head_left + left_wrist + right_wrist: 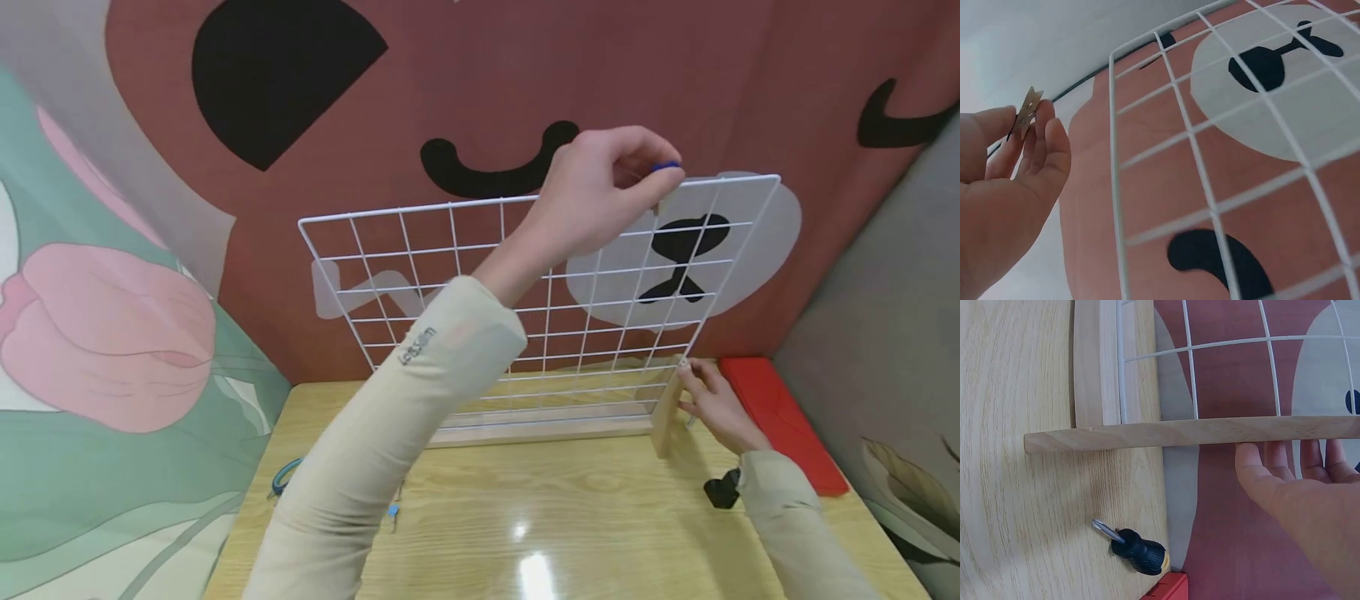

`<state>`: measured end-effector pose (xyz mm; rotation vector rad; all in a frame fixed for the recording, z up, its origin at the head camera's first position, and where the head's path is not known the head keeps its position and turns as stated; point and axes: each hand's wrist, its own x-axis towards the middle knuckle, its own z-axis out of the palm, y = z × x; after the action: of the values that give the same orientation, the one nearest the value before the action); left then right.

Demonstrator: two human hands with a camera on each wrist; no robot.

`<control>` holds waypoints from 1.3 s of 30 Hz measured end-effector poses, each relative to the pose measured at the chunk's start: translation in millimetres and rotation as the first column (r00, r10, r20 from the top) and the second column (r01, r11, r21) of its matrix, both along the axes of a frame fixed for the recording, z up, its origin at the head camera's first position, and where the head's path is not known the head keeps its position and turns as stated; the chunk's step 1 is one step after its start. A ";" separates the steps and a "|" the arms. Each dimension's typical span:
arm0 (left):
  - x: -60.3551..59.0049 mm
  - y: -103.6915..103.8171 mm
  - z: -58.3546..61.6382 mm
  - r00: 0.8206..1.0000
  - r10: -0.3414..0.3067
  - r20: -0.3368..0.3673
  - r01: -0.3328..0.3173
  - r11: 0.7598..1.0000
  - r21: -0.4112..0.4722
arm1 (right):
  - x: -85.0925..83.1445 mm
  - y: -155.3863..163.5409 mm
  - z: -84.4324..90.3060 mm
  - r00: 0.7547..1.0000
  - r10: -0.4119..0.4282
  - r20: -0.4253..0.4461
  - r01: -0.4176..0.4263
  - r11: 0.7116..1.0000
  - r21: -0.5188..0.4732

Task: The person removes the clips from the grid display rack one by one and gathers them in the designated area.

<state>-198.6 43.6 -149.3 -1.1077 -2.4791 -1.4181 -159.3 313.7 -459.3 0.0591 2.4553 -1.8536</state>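
Our left hand (pixel 600 187) pinches a small clip (pixel 1025 112) at the wire grid's (pixel 450 275) top edge; our right hand (pixel 712 404), fingers straight, touches its wooden stand (pixel 1197 432).

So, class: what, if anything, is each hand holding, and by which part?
Left hand pinches a small clip between its fingertips. Right hand holds nothing; straight fingers rest against the wooden foot.

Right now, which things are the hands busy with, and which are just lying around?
In use:
- white wire grid, in its wooden stand
- small clip, pinched by the left hand
- right hand, fingers on the stand

Lying about:
- stubby screwdriver
- red box
- blue things on the table
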 end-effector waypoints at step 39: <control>13.3 -174.9 -236.6 0.916 0.135 0.378 -0.170 0.984 0.059 | -5.3 15.8 -4.3 1.000 0.013 -0.003 -0.013 0.999 0.045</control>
<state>-185.3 -131.2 -385.9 -0.6574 -2.6355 -1.8147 -164.6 329.4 -463.6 0.0432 2.4935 -1.7947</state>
